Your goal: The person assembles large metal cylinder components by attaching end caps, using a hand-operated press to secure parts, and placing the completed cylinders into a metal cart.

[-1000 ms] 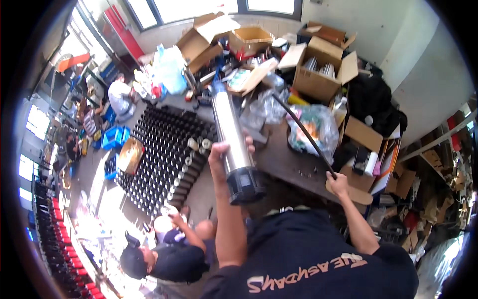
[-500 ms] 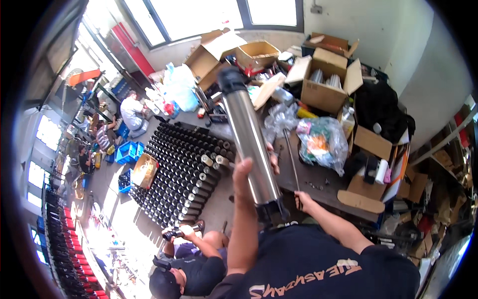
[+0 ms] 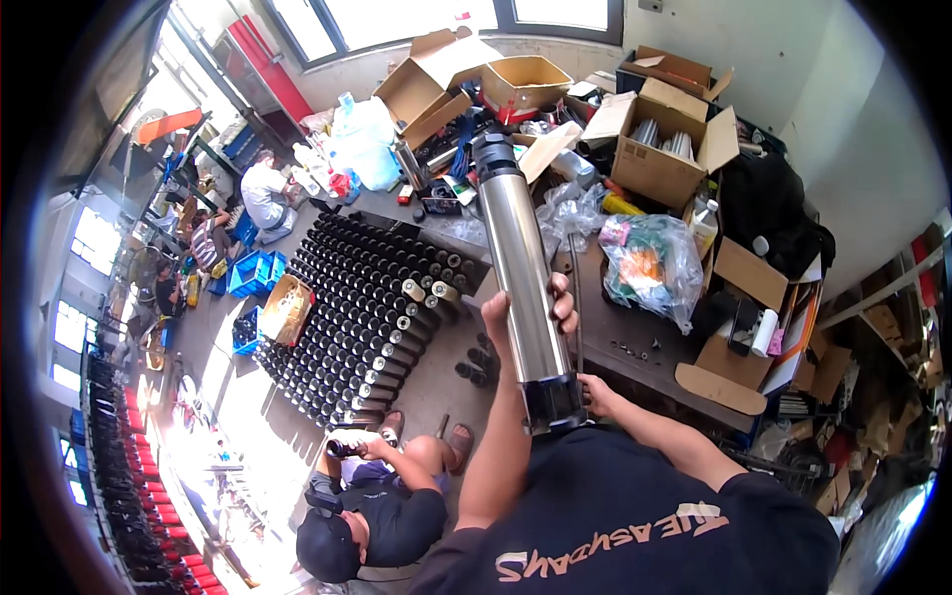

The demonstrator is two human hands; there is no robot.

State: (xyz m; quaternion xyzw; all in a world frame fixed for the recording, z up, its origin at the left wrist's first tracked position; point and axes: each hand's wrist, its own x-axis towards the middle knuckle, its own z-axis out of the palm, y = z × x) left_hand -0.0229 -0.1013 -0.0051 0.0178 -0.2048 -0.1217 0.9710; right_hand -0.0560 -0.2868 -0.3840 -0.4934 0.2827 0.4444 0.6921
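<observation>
My left hand [image 3: 503, 327] is wrapped round a polished steel cylinder [image 3: 521, 248] with black end caps. The cylinder stands nearly upright before my chest, leaning a little to the left at its top. Its lower cap [image 3: 552, 400] looks glossy black. Close against the right of that cap is my right hand [image 3: 597, 395], closed round the lower end of a long thin metal rod [image 3: 579, 322]. The rod runs up along the cylinder's right side. The cylinder hides part of it and some of my left palm.
A cluttered bench [image 3: 635, 372] holds a box of metal tubes [image 3: 659, 149], plastic bags [image 3: 650, 263] and small screws. Rows of black cylinders [image 3: 347, 327] stand on the floor at left. Close by, a seated co-worker [image 3: 382, 516] handles a dark part. Blue crates [image 3: 256, 275] sit farther off.
The cylinder has shifted slightly right and my left fingers show round its far side. My right hand has moved left to the lower cap, bringing the rod more upright beside the cylinder.
</observation>
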